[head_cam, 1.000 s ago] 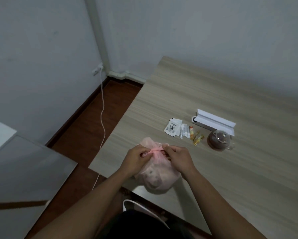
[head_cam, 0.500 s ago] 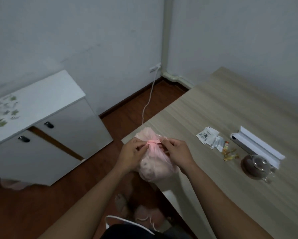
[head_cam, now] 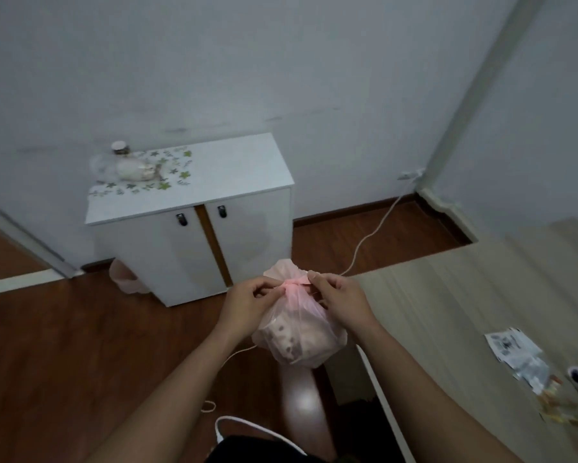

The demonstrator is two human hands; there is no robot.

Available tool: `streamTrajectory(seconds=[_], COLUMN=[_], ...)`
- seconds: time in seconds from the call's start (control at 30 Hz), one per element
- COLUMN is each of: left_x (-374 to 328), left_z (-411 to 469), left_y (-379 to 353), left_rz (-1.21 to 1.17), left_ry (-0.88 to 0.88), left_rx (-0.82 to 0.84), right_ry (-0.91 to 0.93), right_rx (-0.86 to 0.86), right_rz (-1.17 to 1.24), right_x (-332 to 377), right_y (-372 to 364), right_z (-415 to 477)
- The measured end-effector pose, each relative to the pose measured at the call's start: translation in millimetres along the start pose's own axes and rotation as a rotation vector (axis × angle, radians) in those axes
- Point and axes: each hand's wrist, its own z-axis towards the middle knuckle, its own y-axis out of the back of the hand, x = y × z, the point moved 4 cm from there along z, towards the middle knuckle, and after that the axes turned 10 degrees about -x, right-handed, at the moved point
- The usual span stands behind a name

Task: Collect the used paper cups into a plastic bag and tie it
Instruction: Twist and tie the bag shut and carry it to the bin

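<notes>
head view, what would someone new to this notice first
The pink plastic bag in the middle, with patterned cups showing through it, draws the eye first: the left hand and right hand pinch the tie at its gathered neck. Behind it a white cabinet with leaf stickers on top stands against the wall, and the wooden table with scattered sachets fills the right side.

One head-worn wide-angle view, forward and down, close above bag (head_cam: 297,339), beside table (head_cam: 464,295).
</notes>
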Motion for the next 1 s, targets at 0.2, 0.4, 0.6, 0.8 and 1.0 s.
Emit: streamTrajectory(seconds=[0.2,0.4,0.6,0.8,1.0], left_x=[45.2,91.5,131.5,162.2,187.2], left_z=[12.3,24.5,29.5,48.9,87.0], left_y=[119.9,222.7,313.1,378.9,440.2], left_rz=[-0.022,-0.083,-0.119,-0.131,-0.107], left_ry=[0.065,0.109,0.134,0.213,0.287], left_rx=[-0.138,-0.251,-0.404,-0.553,-0.686], right_ry=[0.056,0.075,0.122,0.311,0.493], right_rx=[0.136,0.23,0.385,0.63,0.94], right_rz=[-0.02,-0.025,-0.099,-0.266,-0.414], right_x=[33.6,63.8,91.9,113.5,142.8], right_y=[-125.0,-238.3,-344.8,-440.5,-536.7], right_z=[4.1,1.7,3.3,28.0,73.5])
